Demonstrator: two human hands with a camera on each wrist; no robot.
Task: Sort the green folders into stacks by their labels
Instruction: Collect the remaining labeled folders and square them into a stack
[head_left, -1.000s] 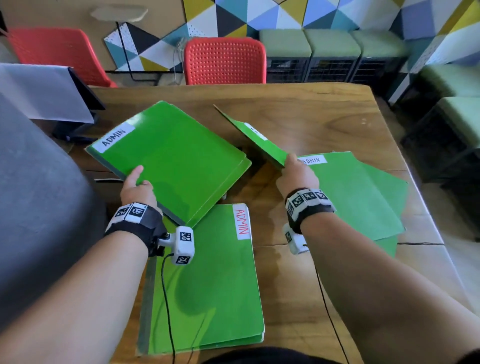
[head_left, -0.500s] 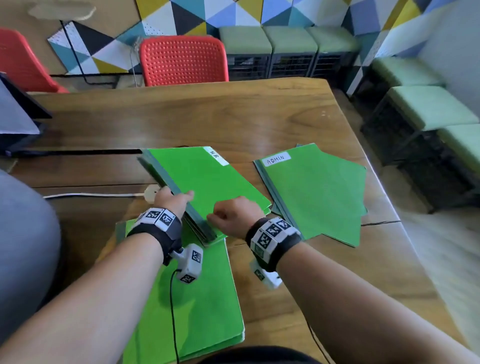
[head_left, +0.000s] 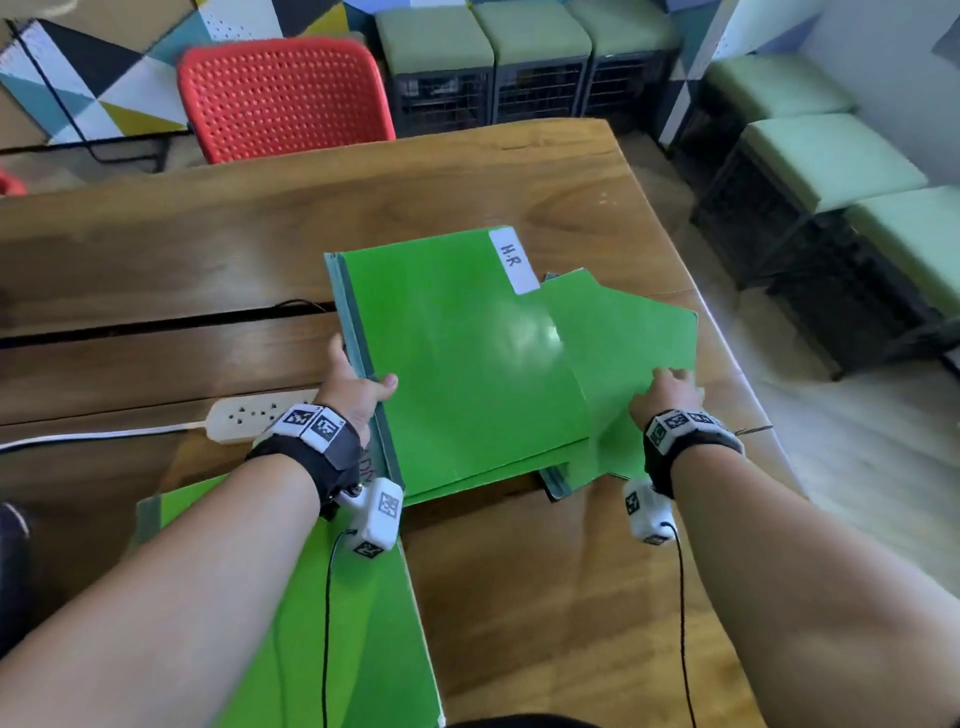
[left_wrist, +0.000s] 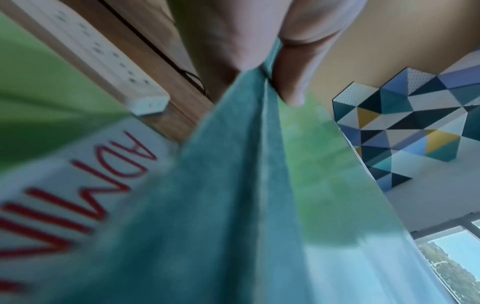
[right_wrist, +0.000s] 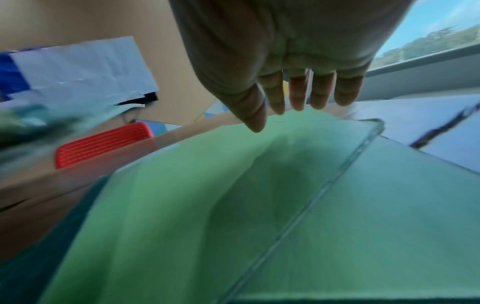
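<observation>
Head cam: left hand (head_left: 353, 387) pinching the spine of the H.R folder (head_left: 457, 364), thumb on top – rest fanning right over the folders (head_left: 634, 343) under the right hand (head_left: 667, 389).

Left wrist: ADMIN folder (left_wrist: 52, 86) below that pinch.

Right wrist: fingers (right_wrist: 298, 96) straight, holding nothing – green folders beneath.

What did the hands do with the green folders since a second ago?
The left hand still grips the held bundle, now topped by the H.R folder, and has swung it right, over the right-hand pile, hiding that pile's ADMIN label. The right hand let go of the folder it added and now lies open on that pile. The ADMIN stack near the person stayed put.
</observation>
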